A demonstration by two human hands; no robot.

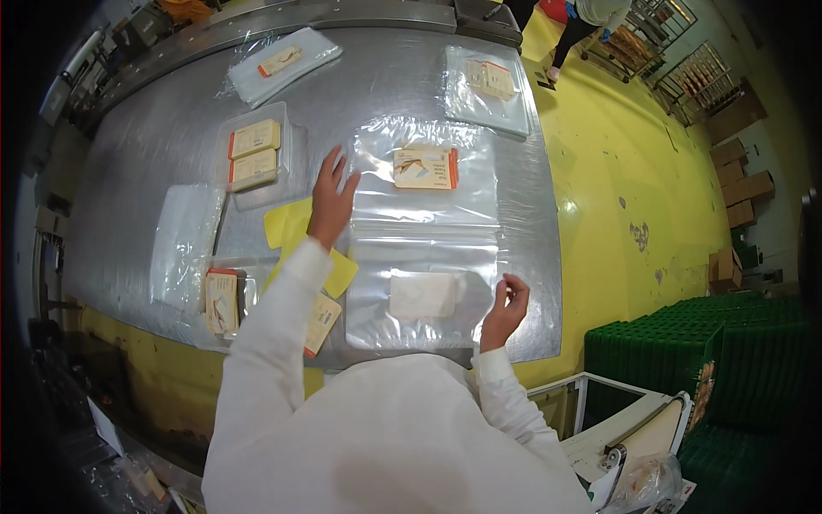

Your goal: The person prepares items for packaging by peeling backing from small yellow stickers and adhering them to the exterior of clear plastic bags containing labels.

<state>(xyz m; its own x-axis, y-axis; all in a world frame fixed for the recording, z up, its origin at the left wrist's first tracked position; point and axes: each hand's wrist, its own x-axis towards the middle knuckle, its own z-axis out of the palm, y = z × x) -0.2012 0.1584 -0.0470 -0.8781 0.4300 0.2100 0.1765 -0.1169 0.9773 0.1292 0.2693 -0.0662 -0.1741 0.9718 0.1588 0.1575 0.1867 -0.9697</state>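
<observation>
Clear plastic bags [467, 214] lie flat on the steel table [368, 64] before me. On their upper part rests a small stack of cream-and-orange printed cards [425, 168]. Nearer to me, a pale blank rectangle [422, 294] lies on or under the plastic; I cannot tell which. My left hand [330, 201] is open at the bags' left edge, fingers spread. At the lower right edge of the bags, my right hand [505, 313] has its fingers curled toward the thumb; whatever they pinch is too small to make out.
Left of the bags are a yellow cloth [289, 221], a clear tub with card stacks [287, 163] and more plastic bags [184, 248]. Other bag piles [300, 64] [501, 111] lie at the back. Green crates [651, 351] stand right; a person [586, 17] is far right.
</observation>
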